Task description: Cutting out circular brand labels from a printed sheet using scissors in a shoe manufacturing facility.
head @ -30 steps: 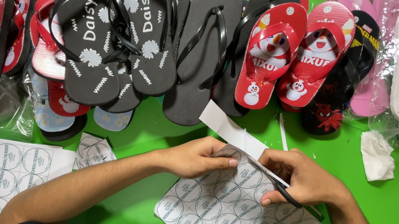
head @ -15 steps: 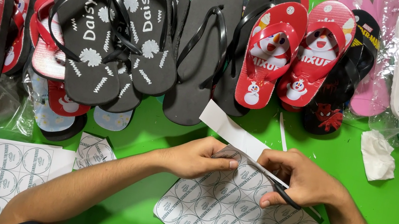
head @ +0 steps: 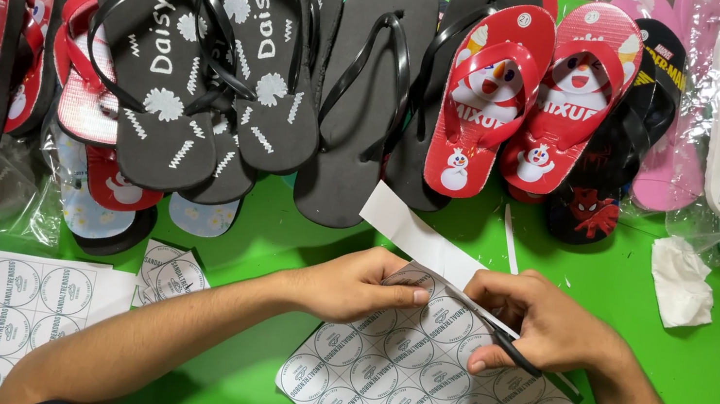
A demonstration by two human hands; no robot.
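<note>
**Thin sticker sheet under the scissors**

The sticker sheet (head: 430, 392) lies flat on the green table (head: 702, 390), light, limp and easily creased, so it is best pinned near the cut. The left hand (head: 356, 282) presses its upper edge, fingers (head: 398, 293) curled onto the paper. The right hand (head: 545, 325) grips black scissors (head: 507, 346), blades at the sheet's top corner.
</note>
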